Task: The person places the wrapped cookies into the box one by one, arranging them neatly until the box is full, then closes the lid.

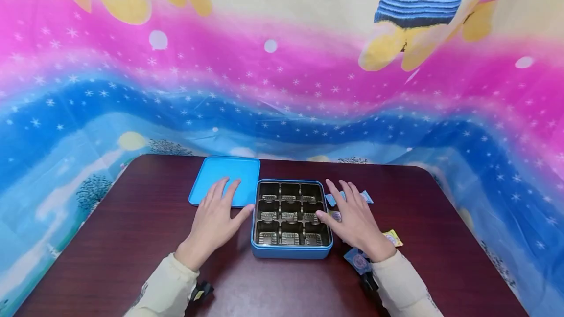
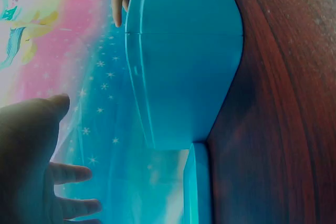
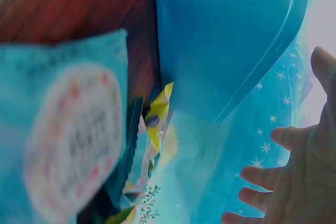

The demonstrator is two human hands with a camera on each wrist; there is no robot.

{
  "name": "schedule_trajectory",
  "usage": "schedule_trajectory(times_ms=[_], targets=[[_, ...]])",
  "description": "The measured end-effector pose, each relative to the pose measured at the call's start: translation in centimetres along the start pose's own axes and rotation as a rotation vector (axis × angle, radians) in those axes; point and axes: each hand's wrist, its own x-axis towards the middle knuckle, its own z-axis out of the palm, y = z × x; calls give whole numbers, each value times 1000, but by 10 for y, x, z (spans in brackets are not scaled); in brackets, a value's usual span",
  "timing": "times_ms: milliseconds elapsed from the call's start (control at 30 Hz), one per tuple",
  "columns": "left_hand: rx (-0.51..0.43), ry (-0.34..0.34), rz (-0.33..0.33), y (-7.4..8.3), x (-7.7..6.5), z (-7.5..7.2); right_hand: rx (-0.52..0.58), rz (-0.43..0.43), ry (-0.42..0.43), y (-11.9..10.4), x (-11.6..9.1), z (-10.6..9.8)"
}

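Note:
A blue square tin [image 1: 292, 252] stands on the table, its top off. Inside sits a dark plastic tray [image 1: 290, 204] with several bare compartments. My left hand [image 1: 216, 220] hovers at the tin's left side, fingers spread, over the near edge of the blue lid [image 1: 233, 175], which lies flat. On the other side my right hand [image 1: 354, 216] is held with fingers spread and thumb over the tray's right edge. Neither hand holds anything. Below the right hand lie small wrapped packets, among them a dark blue packet [image 1: 358, 260], a yellow packet [image 1: 393, 237] and a light blue packet [image 1: 365, 196].
The dark red-brown table [image 1: 132, 238] has rounded far corners. Behind it hangs a printed cloth [image 1: 282, 87] in pink and blue. In the right wrist view a light blue packet [image 3: 73, 129] stands close to the camera, with other packets beyond, near the tin's wall.

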Motion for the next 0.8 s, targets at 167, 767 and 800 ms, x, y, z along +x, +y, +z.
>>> schedule_trajectory(times_ms=[167,767,800], targets=[[-17,24,2,0,4,3,-34,-28,-4,5,3,-3],[-96,-69,2,7,17,19,-45,-45,-40,21,2,-11],[-96,-78,0,8,17,20,-45,-44,-41,21,1,-12]])
